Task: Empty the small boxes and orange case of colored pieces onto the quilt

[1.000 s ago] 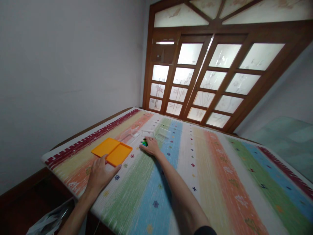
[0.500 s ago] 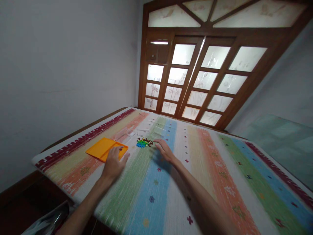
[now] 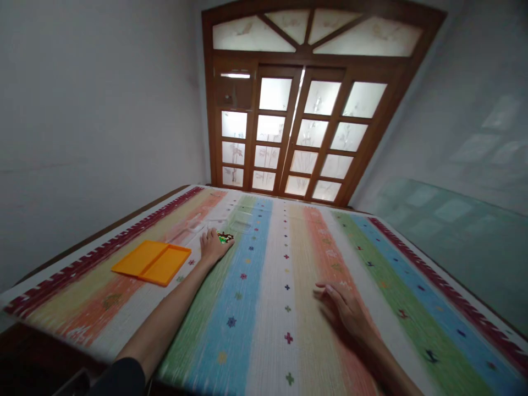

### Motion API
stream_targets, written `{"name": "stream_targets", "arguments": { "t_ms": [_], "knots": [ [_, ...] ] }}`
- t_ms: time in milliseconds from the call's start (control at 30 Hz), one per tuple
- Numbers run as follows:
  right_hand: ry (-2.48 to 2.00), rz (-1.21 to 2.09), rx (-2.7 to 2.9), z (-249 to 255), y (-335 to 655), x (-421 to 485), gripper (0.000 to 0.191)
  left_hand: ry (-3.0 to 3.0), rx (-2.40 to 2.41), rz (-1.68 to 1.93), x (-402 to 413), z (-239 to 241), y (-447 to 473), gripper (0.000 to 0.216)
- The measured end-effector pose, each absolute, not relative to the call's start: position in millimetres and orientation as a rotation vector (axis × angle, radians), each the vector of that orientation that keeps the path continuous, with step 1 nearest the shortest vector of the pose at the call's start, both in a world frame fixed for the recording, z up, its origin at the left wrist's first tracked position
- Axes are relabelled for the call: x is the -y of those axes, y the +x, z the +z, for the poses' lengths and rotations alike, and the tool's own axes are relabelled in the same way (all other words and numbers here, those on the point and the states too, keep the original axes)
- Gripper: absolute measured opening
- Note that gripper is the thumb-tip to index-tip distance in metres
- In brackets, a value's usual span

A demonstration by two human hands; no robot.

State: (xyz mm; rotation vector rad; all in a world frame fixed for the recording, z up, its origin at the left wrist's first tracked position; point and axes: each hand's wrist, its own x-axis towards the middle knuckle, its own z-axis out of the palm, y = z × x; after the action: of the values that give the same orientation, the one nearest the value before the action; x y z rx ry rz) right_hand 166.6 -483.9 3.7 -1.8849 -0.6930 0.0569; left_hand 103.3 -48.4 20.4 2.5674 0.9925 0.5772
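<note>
Pieces (image 3: 225,238) of mixed colours lie heaped right of the orange case (image 3: 167,263); the left hand (image 3: 213,246), shifted from the case, spreads around them alone, the right hand (image 3: 347,309) having withdrawn farther right, grip unclear.

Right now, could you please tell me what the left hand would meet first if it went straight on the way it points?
Probably the small coloured pieces right by the left hand; a clear plastic tray seems to lie beyond, though depth is hard to judge.
</note>
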Motion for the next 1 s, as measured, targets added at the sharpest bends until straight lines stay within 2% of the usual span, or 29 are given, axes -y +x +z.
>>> {"name": "stream_targets", "arguments": {
  "t_ms": [133,367,567,633,833,1000],
  "knots": [
    [-1.884,-0.052,0.653,-0.5,166.1,489.5,0.051,2.623,-0.969,0.576,41.8,23.1,113.4,0.087],
    [-2.009,-0.145,0.844,3.5,158.1,481.4,0.039,2.665,-0.855,0.574,39.6,26.3,119.5,0.077],
    [-2.058,-0.142,0.927,4.1,156.4,480.3,0.038,2.637,-0.697,0.571,37.5,27.2,129.4,0.038],
    [-2.064,-0.143,0.927,2.8,156.6,480.6,0.038,2.613,-0.621,0.565,35.6,28.5,128.1,0.031],
    [-2.091,-0.127,0.952,1.7,155.4,480.0,0.041,2.488,-0.522,0.605,25.8,30.9,110.3,0.034],
    [-2.078,-0.099,0.970,5.6,155.0,478.9,0.041,2.323,-0.706,0.780,12.7,25.2,98.3,0.044]
  ]
}}
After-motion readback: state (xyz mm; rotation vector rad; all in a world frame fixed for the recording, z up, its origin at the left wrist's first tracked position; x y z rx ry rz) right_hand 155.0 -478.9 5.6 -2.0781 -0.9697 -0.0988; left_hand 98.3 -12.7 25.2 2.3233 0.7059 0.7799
